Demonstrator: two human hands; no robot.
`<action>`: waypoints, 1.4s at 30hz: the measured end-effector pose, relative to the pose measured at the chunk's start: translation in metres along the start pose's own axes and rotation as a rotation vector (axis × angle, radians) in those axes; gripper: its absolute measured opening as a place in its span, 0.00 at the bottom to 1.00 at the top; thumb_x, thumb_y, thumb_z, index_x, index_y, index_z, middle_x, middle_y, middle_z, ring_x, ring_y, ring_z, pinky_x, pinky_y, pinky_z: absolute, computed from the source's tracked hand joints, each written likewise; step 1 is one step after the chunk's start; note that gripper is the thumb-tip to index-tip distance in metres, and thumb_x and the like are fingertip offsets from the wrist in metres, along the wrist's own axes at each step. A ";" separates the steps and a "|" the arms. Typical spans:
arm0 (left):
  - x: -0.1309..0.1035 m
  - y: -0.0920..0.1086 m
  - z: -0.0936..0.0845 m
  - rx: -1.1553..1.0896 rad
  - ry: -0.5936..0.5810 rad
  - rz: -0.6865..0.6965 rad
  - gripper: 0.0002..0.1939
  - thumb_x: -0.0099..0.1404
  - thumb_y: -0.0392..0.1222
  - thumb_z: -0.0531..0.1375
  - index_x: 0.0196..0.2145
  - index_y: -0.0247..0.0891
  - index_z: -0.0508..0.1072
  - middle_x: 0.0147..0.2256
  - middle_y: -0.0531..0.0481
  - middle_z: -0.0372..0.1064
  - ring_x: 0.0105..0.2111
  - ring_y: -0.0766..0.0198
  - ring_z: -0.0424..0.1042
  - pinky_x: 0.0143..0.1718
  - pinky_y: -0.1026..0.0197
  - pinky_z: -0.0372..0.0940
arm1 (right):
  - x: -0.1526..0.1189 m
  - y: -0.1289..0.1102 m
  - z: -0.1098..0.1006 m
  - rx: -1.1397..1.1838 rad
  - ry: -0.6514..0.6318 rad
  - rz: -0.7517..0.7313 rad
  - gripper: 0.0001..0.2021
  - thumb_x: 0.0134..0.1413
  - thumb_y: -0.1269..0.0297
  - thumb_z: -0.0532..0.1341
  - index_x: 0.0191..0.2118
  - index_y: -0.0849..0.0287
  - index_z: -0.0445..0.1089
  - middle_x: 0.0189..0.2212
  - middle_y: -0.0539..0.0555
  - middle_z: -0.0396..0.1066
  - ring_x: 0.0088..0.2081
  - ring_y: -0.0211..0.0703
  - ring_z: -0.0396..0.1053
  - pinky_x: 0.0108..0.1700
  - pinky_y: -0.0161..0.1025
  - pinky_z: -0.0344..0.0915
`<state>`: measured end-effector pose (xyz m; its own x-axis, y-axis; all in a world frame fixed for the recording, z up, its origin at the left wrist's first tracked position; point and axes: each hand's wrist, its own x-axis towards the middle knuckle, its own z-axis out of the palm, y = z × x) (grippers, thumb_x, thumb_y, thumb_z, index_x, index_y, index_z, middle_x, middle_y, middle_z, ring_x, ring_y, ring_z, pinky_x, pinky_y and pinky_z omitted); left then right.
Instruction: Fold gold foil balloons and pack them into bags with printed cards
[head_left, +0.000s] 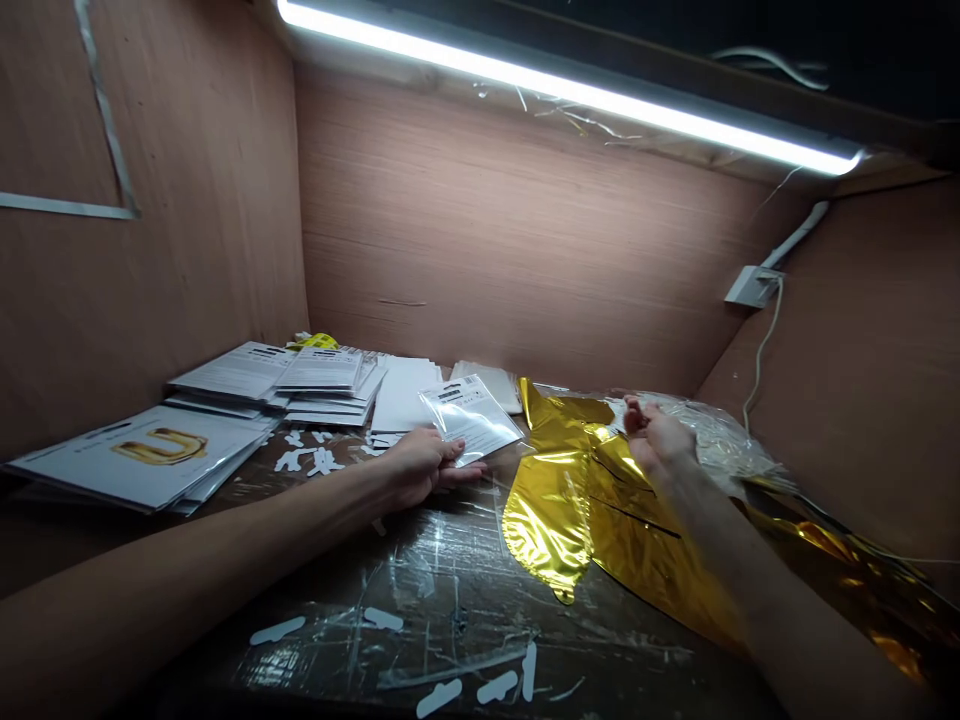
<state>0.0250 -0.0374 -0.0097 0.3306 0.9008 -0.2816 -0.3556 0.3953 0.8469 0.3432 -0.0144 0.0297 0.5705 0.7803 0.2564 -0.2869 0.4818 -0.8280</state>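
My left hand (426, 468) pinches the near corner of a white printed card in a clear plastic sleeve (476, 420), thumb on top and fingers beneath. The card is tilted above the table. My right hand (660, 435) is raised over gold foil balloons (551, 510), its fingers curled inward; whether anything sits in them is hidden. The flat, shiny balloons lie on the table under and beside my right forearm. Right behind that hand is a heap of clear plastic sleeves (731, 440).
Stacks of packaged cards (319, 372) stand at the back left; a nearer pack (146, 455) shows a gold U. White sheets (405, 395) lie at the back. Small white cut-outs (384, 619) are scattered about the table (330, 570). Wooden panels enclose it, under a tube light (570, 85).
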 end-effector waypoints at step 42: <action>-0.009 -0.002 -0.017 1.451 -0.213 0.663 0.07 0.56 0.30 0.65 0.28 0.37 0.83 0.29 0.45 0.79 0.29 0.60 0.75 0.33 0.62 0.67 | -0.071 0.052 0.011 -1.007 -1.193 -0.416 0.03 0.54 0.61 0.71 0.31 0.52 0.83 0.34 0.51 0.80 0.32 0.41 0.76 0.37 0.37 0.71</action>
<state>0.0079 -0.0429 -0.0170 0.6167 0.7462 0.2505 0.5685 -0.6424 0.5140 0.2792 -0.0406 -0.0260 -0.5548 0.7506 0.3588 0.5968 0.6595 -0.4570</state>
